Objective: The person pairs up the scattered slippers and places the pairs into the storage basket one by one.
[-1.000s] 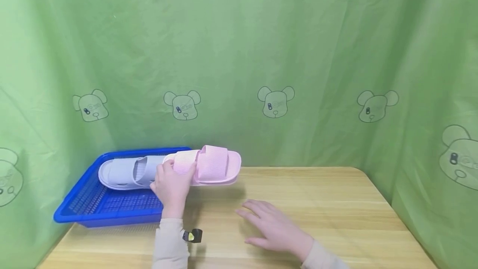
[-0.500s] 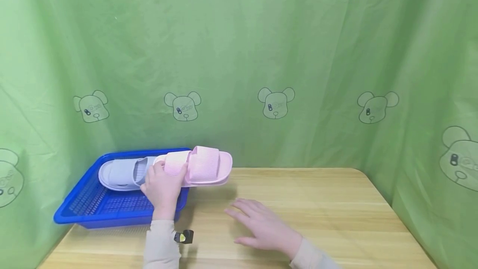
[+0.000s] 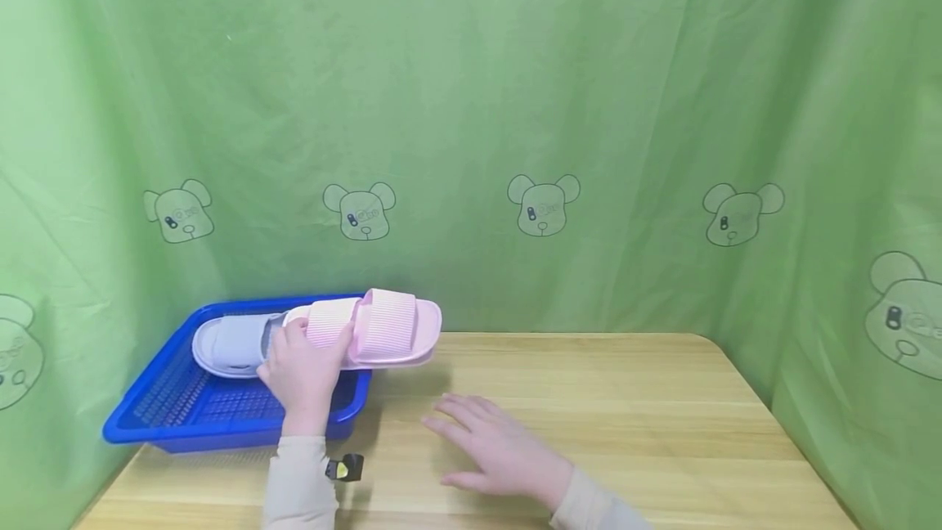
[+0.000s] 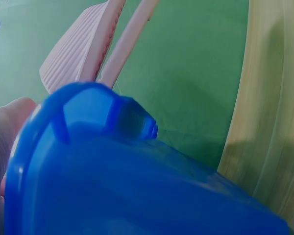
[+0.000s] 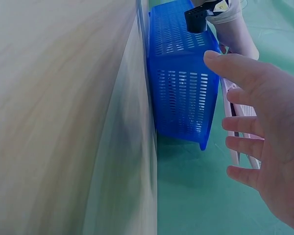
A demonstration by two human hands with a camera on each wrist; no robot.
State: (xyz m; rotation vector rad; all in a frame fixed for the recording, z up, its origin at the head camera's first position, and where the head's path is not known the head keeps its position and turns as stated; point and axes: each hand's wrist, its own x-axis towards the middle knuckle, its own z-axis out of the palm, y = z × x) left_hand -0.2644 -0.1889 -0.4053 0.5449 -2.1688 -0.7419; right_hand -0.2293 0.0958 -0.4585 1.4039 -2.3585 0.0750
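Observation:
In the head view my left hand (image 3: 303, 370) grips a pair of pink slippers (image 3: 390, 325) with ribbed straps, which looks nested one in the other. The slippers are held over the right side of a blue plastic basket (image 3: 221, 435), their right end sticking out past its rim. Inside the basket lie blue-grey slippers (image 3: 241, 343), partly hidden by my left hand and the pink ones. My right hand (image 3: 504, 452) hovers over the table to the right of the basket, fingers spread and holding nothing. In the right wrist view, its fingers appear in front of the basket's slotted wall (image 5: 183, 103).
The basket stands at the left end of a wooden table (image 3: 625, 415). A green curtain (image 3: 471, 105) with bear prints hangs behind and at both sides. A small black device (image 3: 344, 469) is strapped to the left wrist.
My left hand has moved left with the pink slippers, bringing them further over the basket and covering more of the blue-grey ones. My right hand has drifted left too, still holding nothing.

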